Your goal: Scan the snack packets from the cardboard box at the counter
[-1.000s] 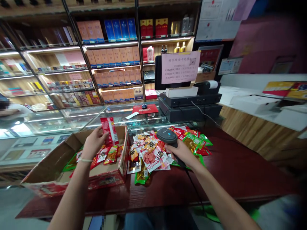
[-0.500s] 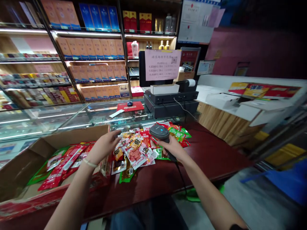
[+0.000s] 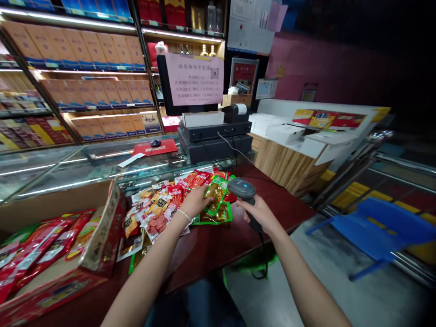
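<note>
My right hand (image 3: 258, 212) is wrapped round the handle of a dark barcode scanner (image 3: 242, 190), whose head points left over a heap of snack packets (image 3: 163, 211) on the dark red counter (image 3: 282, 204). My left hand (image 3: 196, 201) reaches into the heap and its fingers close on a green packet (image 3: 218, 195) lying on it. A thin band circles my left wrist. At the left stands an open cardboard box (image 3: 105, 227) holding several red and green packets (image 3: 41, 250).
Behind the counter runs a glass display case (image 3: 85, 168) with a red mouse pad. A cash register with a pink notice (image 3: 199, 79) stands on it. Shelves of boxed goods (image 3: 85, 54) fill the back wall. A blue chair (image 3: 384, 227) stands at the right.
My left hand let go of the red packet over the box, crossed right over the heap and took hold of the green packet. The view swung right; the scanner stayed in my right hand.
</note>
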`<state>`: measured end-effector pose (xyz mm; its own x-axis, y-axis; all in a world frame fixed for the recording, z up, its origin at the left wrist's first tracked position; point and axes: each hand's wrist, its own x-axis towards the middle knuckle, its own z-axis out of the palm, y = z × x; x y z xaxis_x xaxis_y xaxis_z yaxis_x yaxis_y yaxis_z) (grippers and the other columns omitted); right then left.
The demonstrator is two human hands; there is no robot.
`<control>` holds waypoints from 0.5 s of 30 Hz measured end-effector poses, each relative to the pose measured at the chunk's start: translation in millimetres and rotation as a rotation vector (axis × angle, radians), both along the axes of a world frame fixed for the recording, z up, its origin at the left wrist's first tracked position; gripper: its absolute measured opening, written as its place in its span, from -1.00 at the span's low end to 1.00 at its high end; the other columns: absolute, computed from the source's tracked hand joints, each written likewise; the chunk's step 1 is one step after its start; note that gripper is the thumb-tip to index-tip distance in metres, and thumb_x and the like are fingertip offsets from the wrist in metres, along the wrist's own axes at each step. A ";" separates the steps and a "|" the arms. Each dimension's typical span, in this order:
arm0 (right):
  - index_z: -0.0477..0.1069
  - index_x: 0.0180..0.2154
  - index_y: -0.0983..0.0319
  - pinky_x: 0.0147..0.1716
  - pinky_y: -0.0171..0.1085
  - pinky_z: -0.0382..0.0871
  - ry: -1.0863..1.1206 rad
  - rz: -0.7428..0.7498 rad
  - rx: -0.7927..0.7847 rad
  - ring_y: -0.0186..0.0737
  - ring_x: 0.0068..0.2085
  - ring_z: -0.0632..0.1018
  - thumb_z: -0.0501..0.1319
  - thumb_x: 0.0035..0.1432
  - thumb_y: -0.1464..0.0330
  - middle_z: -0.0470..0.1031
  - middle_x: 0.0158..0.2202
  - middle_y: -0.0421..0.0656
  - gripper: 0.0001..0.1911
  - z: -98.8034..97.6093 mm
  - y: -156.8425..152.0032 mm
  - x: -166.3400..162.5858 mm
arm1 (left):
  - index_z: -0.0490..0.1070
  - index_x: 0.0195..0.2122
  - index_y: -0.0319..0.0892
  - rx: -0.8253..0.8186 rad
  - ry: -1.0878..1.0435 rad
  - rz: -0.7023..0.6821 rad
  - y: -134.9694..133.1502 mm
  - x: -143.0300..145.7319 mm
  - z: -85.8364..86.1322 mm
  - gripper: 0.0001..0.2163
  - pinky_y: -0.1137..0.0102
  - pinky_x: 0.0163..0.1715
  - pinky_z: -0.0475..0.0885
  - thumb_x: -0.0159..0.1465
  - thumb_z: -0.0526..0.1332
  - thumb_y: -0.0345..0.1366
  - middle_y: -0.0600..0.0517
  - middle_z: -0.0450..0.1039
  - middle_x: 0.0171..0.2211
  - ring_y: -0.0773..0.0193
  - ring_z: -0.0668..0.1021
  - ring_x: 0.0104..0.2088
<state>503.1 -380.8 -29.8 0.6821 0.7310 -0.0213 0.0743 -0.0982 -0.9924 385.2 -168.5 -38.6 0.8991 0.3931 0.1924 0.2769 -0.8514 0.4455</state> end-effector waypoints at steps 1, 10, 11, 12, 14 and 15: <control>0.31 -0.29 0.22 -0.72 -0.38 0.21 0.011 -0.017 0.006 -0.34 -0.73 0.34 0.34 0.02 0.13 0.34 -0.75 -0.33 -0.64 -2.4 -2.9 4.8 | 0.34 0.12 -0.24 0.020 0.005 0.009 -4.2 10.2 -4.7 -0.54 0.27 -0.02 0.38 0.21 0.23 -0.18 -0.19 0.48 -0.03 0.04 0.52 -0.03; 0.33 -0.27 0.24 -0.74 -0.38 0.21 0.039 -0.036 0.053 -0.34 -0.73 0.33 0.34 0.01 0.14 0.38 -0.72 -0.31 -0.63 -15.7 -7.2 21.6 | 0.15 0.22 -0.36 0.328 0.149 0.204 -51.8 44.2 -19.6 -0.27 0.11 0.02 0.32 0.15 0.26 0.02 -0.36 0.30 0.07 -0.15 0.37 0.08; 0.34 -0.28 0.24 -0.74 -0.37 0.21 0.037 -0.037 0.053 -0.34 -0.73 0.33 0.34 0.01 0.13 0.38 -0.72 -0.31 -0.64 -14.9 -7.0 21.2 | 0.17 0.21 -0.35 0.341 0.153 0.213 -53.6 44.2 -18.4 -0.33 0.13 -0.01 0.34 0.18 0.24 -0.03 -0.35 0.31 0.05 -0.13 0.38 0.07; 0.34 -0.29 0.24 -0.73 -0.37 0.20 0.034 -0.038 0.051 -0.34 -0.73 0.33 0.34 0.01 0.13 0.38 -0.72 -0.31 -0.64 -13.6 -6.8 20.5 | 0.20 0.18 -0.35 0.343 0.163 0.213 -54.2 43.9 -16.8 -0.41 0.16 -0.04 0.36 0.21 0.22 -0.11 -0.34 0.34 0.03 -0.11 0.41 0.05; 0.34 -0.32 0.24 -0.73 -0.38 0.20 0.028 -0.042 0.052 -0.34 -0.72 0.33 0.33 0.01 0.13 0.36 -0.73 -0.31 -0.65 -9.6 -6.3 18.4 | 0.30 0.08 -0.34 0.318 0.205 0.192 -52.6 42.4 -13.0 -0.61 0.22 -0.14 0.41 0.27 0.13 -0.27 -0.29 0.43 -0.06 -0.04 0.49 -0.04; 0.34 -0.32 0.24 -0.72 -0.38 0.19 0.023 -0.043 0.056 -0.35 -0.72 0.33 0.33 0.01 0.13 0.35 -0.74 -0.31 -0.65 -7.0 -5.9 16.9 | 0.35 0.02 -0.33 0.300 0.231 0.180 -50.8 41.0 -10.9 -0.69 0.25 -0.19 0.42 0.29 0.07 -0.35 -0.27 0.46 -0.13 0.00 0.53 -0.11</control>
<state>520.0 -386.7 -36.8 0.7123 0.7018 0.0026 0.0485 -0.0455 -0.9978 426.2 -219.3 -49.5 0.8543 0.5049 0.1234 0.4965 -0.8630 0.0935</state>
